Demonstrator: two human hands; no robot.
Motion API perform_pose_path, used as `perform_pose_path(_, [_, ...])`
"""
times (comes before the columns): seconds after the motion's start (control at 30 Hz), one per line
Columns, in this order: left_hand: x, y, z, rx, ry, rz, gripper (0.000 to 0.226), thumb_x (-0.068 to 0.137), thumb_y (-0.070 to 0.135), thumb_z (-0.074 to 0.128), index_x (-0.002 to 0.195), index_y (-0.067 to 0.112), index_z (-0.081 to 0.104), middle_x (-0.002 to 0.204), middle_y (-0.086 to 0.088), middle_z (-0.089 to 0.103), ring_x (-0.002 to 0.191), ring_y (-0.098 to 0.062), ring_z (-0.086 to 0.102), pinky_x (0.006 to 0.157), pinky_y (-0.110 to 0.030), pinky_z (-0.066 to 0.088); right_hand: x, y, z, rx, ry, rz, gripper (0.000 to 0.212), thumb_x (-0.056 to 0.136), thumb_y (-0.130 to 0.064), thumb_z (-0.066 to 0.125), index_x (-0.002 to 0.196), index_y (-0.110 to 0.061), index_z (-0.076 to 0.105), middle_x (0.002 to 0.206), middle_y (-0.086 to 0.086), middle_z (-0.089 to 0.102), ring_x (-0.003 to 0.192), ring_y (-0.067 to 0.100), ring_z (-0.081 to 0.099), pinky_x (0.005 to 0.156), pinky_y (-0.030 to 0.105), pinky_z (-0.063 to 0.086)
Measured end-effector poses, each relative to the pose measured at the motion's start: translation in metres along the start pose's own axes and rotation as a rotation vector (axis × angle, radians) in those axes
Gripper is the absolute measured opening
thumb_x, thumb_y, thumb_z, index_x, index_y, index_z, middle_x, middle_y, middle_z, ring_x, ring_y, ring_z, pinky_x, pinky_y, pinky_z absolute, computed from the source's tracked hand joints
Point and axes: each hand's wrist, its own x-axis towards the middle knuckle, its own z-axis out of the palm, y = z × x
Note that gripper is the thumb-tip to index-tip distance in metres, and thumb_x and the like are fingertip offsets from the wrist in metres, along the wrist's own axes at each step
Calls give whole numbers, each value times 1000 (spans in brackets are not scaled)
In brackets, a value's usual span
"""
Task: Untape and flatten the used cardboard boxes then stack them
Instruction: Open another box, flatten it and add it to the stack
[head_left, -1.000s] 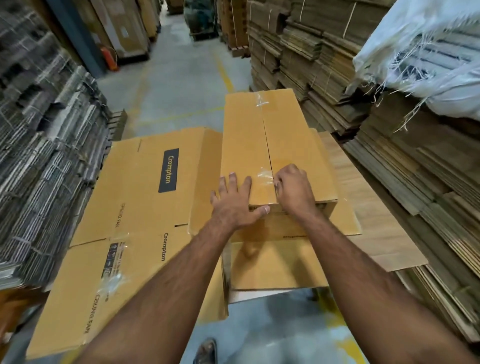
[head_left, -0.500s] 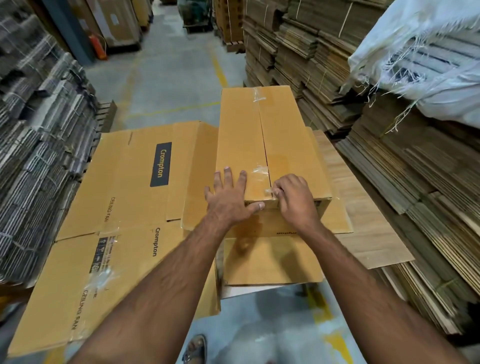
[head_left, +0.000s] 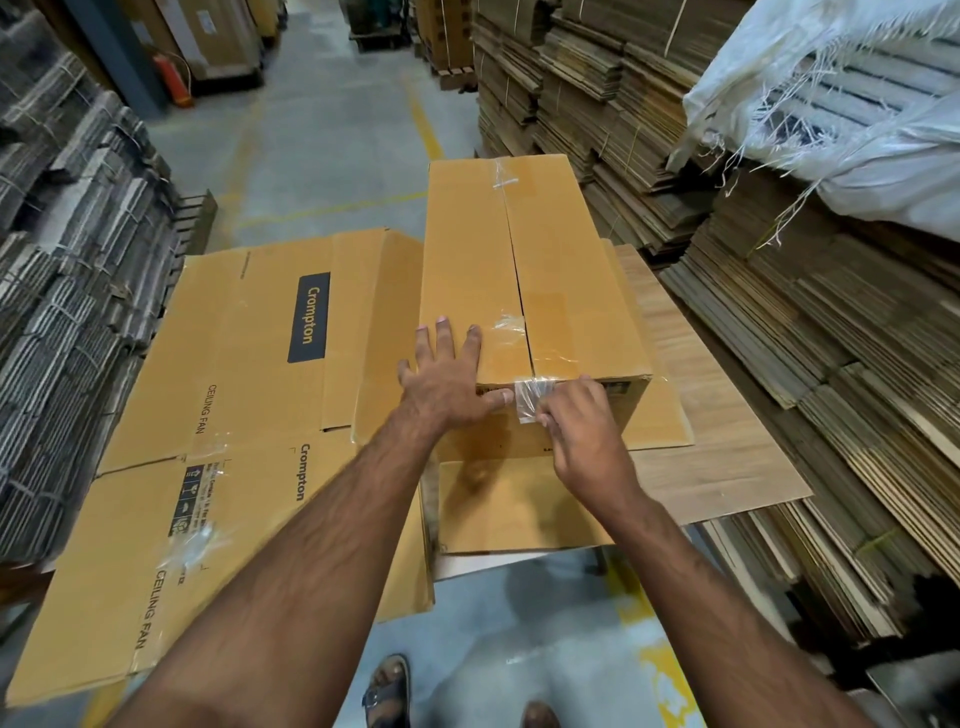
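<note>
A long tan cardboard box (head_left: 519, 249) stands closed in front of me, its two top flaps meeting in a centre seam. Clear tape (head_left: 527, 401) crosses the seam at the near end and folds down the front face; another scrap of tape (head_left: 505, 175) sits at the far end. My left hand (head_left: 447, 384) lies flat on the near left corner of the top, fingers spread. My right hand (head_left: 576, 415) pinches the lower end of the near tape strip on the front face. Flattened boxes (head_left: 234, 395) printed "Crompton" lie to the left.
The box rests on flattened cardboard and a wood-grain board (head_left: 727, 457). Tall stacks of bundled flat cardboard rise on the left (head_left: 62, 312) and right (head_left: 805, 338). A white woven sack (head_left: 857, 119) lies on the right stack. Concrete aisle (head_left: 322, 140) ahead; my sandalled feet (head_left: 387, 691) below.
My right hand slid from the box's top edge down onto the front face and took hold of the tape end. The left hand stayed pressed on the top.
</note>
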Motion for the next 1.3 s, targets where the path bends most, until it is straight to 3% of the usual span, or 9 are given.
perform_pose_path(0.13, [1, -4, -14, -113, -206, 16, 122, 73, 79, 57, 151, 29, -22, 153, -8, -39, 142, -35, -32, 116, -62, 5, -8, -4, 3, -141, -12, 22, 8, 90, -5, 60, 96, -11, 62, 98, 7, 57, 99, 27, 47, 102, 49, 39])
perform_pose_path(0.27, [3, -4, -20, -189, -246, -13, 120, 70, 87, 49, 152, 32, -20, 153, -4, -41, 140, -31, -36, 117, -61, 1, -24, -1, 12, -265, -51, -44, 22, 77, -1, 73, 92, -13, 63, 93, 6, 60, 97, 27, 47, 100, 48, 38])
perform_pose_path(0.33, [3, -1, -13, -179, -173, -33, 118, 69, 88, 48, 153, 32, -13, 157, -4, -34, 144, -31, -30, 116, -63, 8, -39, 5, 17, -256, -81, -23, 28, 71, 2, 76, 92, -13, 65, 96, 6, 62, 98, 29, 51, 96, 48, 43])
perform_pose_path(0.47, [-2, 4, 14, 2, 175, -51, 110, 69, 89, 44, 155, 31, 4, 163, -7, -7, 149, -35, -4, 108, -64, 27, -61, 7, 23, -192, -156, -6, 42, 71, 0, 72, 111, -12, 68, 120, 4, 64, 107, 30, 53, 93, 44, 44])
perform_pose_path(0.53, [-1, 2, 18, 26, 231, -44, 109, 70, 90, 42, 154, 31, 6, 163, -8, -3, 149, -36, -2, 109, -63, 28, -73, 6, 24, -171, -172, -28, 48, 73, -4, 67, 120, -10, 66, 132, 5, 61, 109, 29, 55, 91, 42, 47])
perform_pose_path(0.63, [1, 2, 19, 42, 233, -36, 110, 69, 90, 42, 155, 30, 6, 163, -9, -2, 149, -37, -1, 109, -60, 30, -92, 5, 18, -115, -66, 41, 52, 75, -8, 50, 125, -8, 65, 138, 3, 59, 102, 28, 57, 83, 38, 51])
perform_pose_path(0.87, [1, 2, 21, 31, 254, -33, 112, 69, 89, 45, 155, 29, 7, 163, -10, -1, 149, -37, -1, 108, -58, 31, -69, -5, 7, -41, 198, 45, 31, 77, 3, 55, 100, -5, 73, 115, 12, 67, 100, 34, 59, 84, 44, 51])
perform_pose_path(1.17, [5, 6, 17, 42, 223, -55, 112, 69, 87, 48, 155, 30, 4, 163, -9, -3, 149, -37, -2, 105, -60, 34, -65, -9, 0, -44, 243, -19, 19, 74, 2, 53, 79, -4, 70, 105, 13, 68, 99, 35, 59, 80, 44, 50])
perform_pose_path(1.3, [7, 10, 15, 49, 210, -57, 111, 71, 85, 48, 155, 28, 4, 163, -12, -3, 148, -39, -2, 105, -60, 35, -55, 0, -12, -24, 302, 46, 22, 76, 0, 53, 84, -4, 72, 101, 12, 68, 96, 33, 59, 81, 43, 49])
